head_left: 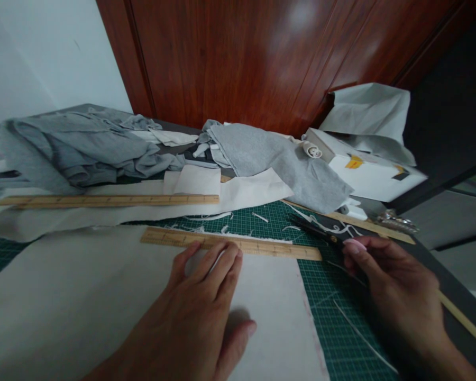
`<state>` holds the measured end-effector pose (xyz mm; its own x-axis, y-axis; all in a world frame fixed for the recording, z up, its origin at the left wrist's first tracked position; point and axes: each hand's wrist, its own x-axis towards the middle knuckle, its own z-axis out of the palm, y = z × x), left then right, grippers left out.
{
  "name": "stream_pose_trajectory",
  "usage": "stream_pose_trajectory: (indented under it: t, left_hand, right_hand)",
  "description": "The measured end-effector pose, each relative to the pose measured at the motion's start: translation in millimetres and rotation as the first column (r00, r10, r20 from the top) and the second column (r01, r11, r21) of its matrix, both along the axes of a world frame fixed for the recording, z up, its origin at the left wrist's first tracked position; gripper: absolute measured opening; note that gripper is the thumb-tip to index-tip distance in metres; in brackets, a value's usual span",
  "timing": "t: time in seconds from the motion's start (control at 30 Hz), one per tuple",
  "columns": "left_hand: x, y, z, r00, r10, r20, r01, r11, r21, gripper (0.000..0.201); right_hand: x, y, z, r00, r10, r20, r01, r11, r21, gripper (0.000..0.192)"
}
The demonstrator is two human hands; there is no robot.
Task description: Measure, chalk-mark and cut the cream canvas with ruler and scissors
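Observation:
My left hand (206, 296) lies on white fabric (269, 307), fingertips pressing on a short wooden ruler (262, 246) and thumb spread to the side. The ruler lies along the fabric's frayed far edge, its right end reaching past the cloth over the green cutting mat (329, 317). Faint pink marks run down the fabric's right edge. Between thumb and fingers, my right hand (396, 291) pinches a small pink piece of what looks like tailor's chalk (355, 243). Dark scissors (321, 230) lie just beyond it, their handles partly hidden by this hand.
A second wooden ruler (111, 200) rests on a white fabric strip (246, 193). Grey cloth (75, 148) is heaped behind, and more grey cloth (269, 153) lies near a white box (373, 164). A long wooden stick (460, 315) passes beneath my right wrist. Thread scraps litter the mat.

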<state>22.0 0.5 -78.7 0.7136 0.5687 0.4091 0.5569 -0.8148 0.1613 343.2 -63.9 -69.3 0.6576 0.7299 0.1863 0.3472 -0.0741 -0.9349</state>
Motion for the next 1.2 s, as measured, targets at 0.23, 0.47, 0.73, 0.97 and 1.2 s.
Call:
stream_pose_trajectory:
  t: [0.23,0.47,0.73,0.97,1.2]
  left_hand:
    - [3,0,1.8,1.000,0.010,0.000,-0.010,1.000,-0.009,0.062]
    - [4,2,-0.5,1.000,0.008,0.001,-0.008,1.000,0.010,0.064]
    - [4,2,3.1,1.000,0.004,0.004,-0.004,1.000,0.012,0.064]
    - [5,1,0.7,1.000,0.006,-0.001,-0.006,0.999,0.032,0.061]
    - [3,1,-0.9,1.000,0.010,-0.014,-0.009,0.999,0.051,0.059]
  right_hand:
    - [2,-6,-11.8,0.935,0.180,0.304,-0.135,0.977,-0.162,0.036]
    - [5,-4,-16.3,0.926,0.184,0.330,-0.123,0.973,-0.197,0.033]
    - [2,-2,-14.6,0.913,0.198,0.356,-0.130,0.970,-0.206,0.029]
    - [-1,-5,-8.8,0.781,0.307,0.544,-0.218,0.950,-0.223,0.016]
    - [0,-3,-8.2,0.671,0.323,0.667,-0.250,0.946,-0.207,0.014]
